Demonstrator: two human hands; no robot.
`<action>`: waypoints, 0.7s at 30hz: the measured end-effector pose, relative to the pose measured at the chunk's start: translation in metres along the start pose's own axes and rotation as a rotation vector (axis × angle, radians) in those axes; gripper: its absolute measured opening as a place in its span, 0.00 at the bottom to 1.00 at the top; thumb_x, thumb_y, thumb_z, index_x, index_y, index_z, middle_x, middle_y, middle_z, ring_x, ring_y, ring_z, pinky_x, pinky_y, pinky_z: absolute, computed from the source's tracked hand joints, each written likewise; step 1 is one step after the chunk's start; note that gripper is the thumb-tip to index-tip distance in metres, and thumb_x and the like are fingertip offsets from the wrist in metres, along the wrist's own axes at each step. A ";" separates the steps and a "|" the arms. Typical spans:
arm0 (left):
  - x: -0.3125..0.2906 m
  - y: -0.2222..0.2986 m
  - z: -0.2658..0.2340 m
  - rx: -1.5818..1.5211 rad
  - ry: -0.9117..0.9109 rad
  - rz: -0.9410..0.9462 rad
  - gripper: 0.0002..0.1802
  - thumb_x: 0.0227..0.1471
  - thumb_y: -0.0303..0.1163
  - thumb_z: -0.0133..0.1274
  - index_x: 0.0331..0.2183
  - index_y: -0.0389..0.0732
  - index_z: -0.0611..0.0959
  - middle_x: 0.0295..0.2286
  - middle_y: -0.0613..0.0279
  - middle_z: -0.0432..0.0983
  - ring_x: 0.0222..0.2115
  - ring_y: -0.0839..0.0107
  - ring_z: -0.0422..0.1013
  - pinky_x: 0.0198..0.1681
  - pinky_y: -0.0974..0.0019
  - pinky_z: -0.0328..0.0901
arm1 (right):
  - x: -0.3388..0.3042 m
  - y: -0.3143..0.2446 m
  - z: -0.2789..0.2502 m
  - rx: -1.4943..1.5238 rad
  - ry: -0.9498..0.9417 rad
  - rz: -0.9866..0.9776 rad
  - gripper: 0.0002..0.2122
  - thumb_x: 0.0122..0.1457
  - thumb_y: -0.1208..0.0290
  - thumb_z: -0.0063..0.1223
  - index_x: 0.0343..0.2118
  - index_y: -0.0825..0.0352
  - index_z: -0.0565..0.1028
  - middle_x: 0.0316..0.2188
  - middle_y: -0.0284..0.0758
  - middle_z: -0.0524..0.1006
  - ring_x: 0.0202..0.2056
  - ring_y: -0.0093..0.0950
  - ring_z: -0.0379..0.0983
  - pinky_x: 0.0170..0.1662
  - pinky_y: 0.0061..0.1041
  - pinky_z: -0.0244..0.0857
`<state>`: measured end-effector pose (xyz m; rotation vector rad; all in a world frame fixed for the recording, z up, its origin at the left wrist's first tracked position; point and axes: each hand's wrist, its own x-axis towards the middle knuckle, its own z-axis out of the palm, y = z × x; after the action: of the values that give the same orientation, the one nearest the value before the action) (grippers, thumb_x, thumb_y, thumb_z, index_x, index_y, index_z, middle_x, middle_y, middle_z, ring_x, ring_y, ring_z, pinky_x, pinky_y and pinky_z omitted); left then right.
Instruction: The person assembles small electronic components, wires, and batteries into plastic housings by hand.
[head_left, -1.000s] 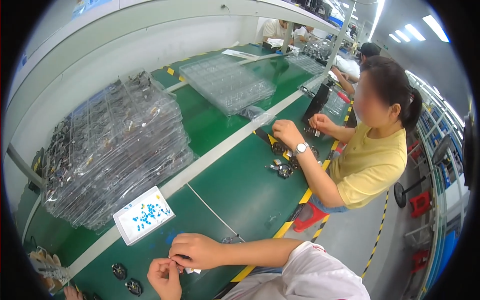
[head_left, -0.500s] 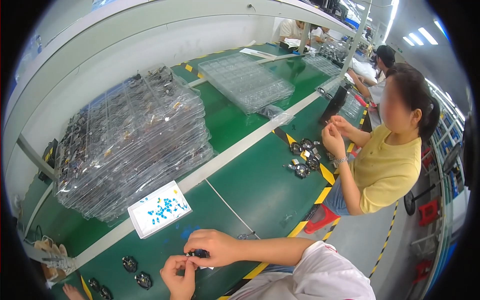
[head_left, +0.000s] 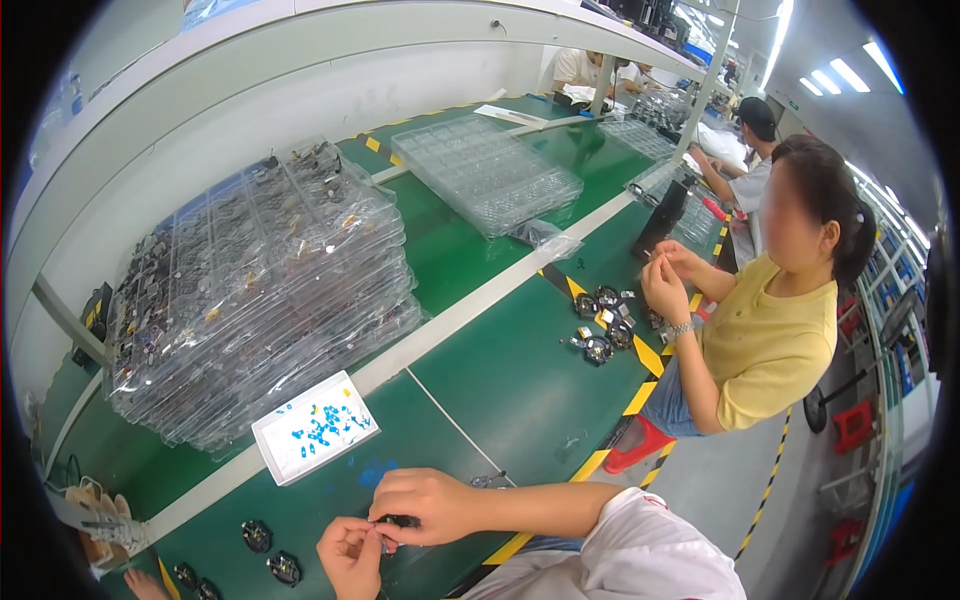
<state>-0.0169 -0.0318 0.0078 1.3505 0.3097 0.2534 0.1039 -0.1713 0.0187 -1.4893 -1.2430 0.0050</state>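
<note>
Close together at the near side of the green table, both my hands are closed around one small black round part (head_left: 403,521). My right hand (head_left: 425,505) curls over it from the right, its fingers covering most of the part. My left hand (head_left: 350,555) pinches at its left edge, thumb and forefinger meeting the right fingertips. Left of my hands lie several similar black round assemblies (head_left: 284,569). Beyond my hands a shallow white box (head_left: 285,465) holds many tiny blue pieces and a few yellow ones.
A tall stack of clear plastic trays (head_left: 260,300) filled with dark parts stands at the back left. Flatter clear trays (head_left: 485,170) lie farther back. A co-worker in a yellow top (head_left: 775,340) sits to the right beside several black assemblies (head_left: 598,348). Another person's hand (head_left: 145,583) shows lower left.
The view has shifted slightly. My hands stay together on the black part, now held a little lower in the picture, with the right fingers covering more of it.
</note>
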 end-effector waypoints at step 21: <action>0.011 0.007 -0.016 -0.106 0.007 -0.020 0.01 0.54 0.21 0.49 0.30 0.36 0.73 0.21 0.59 0.75 0.22 0.74 0.72 0.26 0.72 0.66 | 0.065 0.013 -0.027 -0.305 0.189 -0.140 0.06 0.37 0.82 0.54 0.21 0.66 0.72 0.22 0.34 0.73 0.25 0.30 0.70 0.32 0.27 0.65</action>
<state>-0.0127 -0.0117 0.0113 1.2415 0.3110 0.2542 0.1574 -0.1447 0.0573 -1.6160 -1.2283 -0.4259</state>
